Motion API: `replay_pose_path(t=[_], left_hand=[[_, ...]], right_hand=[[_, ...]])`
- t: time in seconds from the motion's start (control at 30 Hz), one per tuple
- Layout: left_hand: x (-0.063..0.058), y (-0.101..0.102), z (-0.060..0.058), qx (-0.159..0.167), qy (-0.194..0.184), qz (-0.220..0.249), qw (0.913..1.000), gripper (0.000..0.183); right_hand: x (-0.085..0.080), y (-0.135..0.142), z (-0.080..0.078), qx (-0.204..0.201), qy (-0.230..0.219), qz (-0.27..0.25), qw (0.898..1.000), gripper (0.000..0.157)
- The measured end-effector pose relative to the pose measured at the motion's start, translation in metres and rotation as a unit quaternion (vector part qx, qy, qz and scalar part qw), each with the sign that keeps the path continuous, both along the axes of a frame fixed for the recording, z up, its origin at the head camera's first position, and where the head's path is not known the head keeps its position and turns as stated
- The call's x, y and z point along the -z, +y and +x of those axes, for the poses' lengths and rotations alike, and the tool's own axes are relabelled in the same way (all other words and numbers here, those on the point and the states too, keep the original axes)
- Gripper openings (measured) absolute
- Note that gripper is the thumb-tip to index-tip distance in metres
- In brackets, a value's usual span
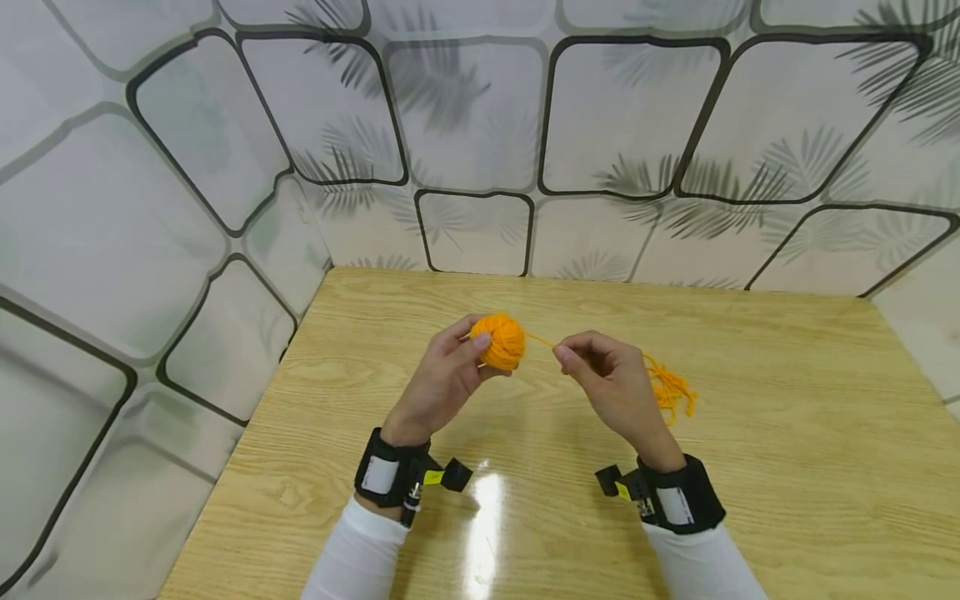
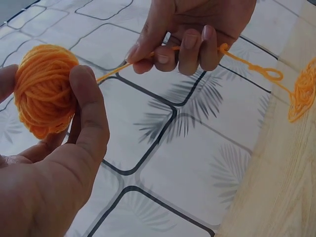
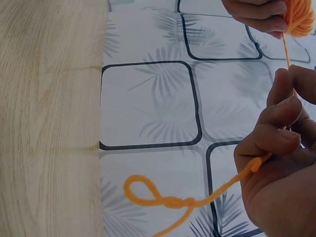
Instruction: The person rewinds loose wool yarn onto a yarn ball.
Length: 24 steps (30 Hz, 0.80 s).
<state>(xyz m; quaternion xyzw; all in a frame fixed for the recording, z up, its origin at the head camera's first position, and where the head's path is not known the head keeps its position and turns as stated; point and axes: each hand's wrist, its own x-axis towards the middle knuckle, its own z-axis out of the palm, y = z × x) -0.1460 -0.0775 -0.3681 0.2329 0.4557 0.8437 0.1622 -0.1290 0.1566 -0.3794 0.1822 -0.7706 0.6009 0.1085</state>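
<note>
An orange ball of yarn (image 1: 501, 342) is held up over the table in my left hand (image 1: 442, 375), thumb on one side and fingers round the other. From the ball a short taut strand (image 2: 112, 73) runs to my right hand (image 1: 611, 379), which pinches it between thumb and forefinger. In the left wrist view the strand passes on through the right hand's curled fingers (image 2: 190, 47). Beyond them it hangs with a small twisted loop (image 3: 140, 190), then leads down to a loose tangle of yarn (image 1: 671, 387) on the table, partly behind the right hand.
The light wooden table (image 1: 787, 433) meets a wall (image 1: 480, 108) patterned with dark outlines and leaves at its back and left. Black straps with small cameras sit on both wrists, including the left wristband (image 1: 390, 471). A bright reflection lies on the tabletop between the forearms.
</note>
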Motion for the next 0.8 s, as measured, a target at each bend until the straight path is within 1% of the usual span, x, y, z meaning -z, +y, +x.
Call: replay_pose_path(t=[0.17,0.3,0.4,0.5,0.57,0.63,0.7,0.8], left_hand=[[-0.001,0.000,-0.001,-0.031,-0.007,0.015,0.9994,0.037],[-0.002,0.002,-0.003,-0.064,-0.010,0.018,0.9977,0.042],[-0.003,0.003,-0.003,-0.094,-0.012,0.006,0.9954,0.035],[-0.004,0.006,-0.003,-0.132,-0.005,-0.029,0.9908,0.031],[-0.005,0.008,-0.004,-0.161,0.007,-0.061,0.9851,0.032],[-0.004,0.010,-0.005,-0.192,0.030,-0.101,0.9757,0.035],[-0.003,0.012,-0.006,-0.223,0.059,-0.143,0.9624,0.036],[-0.001,0.016,-0.007,-0.259,0.108,-0.198,0.9391,0.040]], right_hand=[[0.003,0.000,0.002,0.000,-0.012,0.006,1.000,0.009],[0.003,-0.001,0.005,-0.009,-0.022,0.022,0.999,0.009],[0.004,-0.003,0.009,-0.015,-0.019,0.048,0.999,0.008],[0.006,-0.005,0.012,-0.020,-0.008,0.078,0.997,0.008],[0.006,-0.006,0.014,-0.023,0.006,0.099,0.995,0.008],[0.006,-0.007,0.016,-0.026,0.027,0.123,0.992,0.007],[0.006,-0.008,0.018,-0.026,0.056,0.150,0.987,0.007],[0.006,-0.009,0.020,-0.018,0.099,0.192,0.976,0.008]])
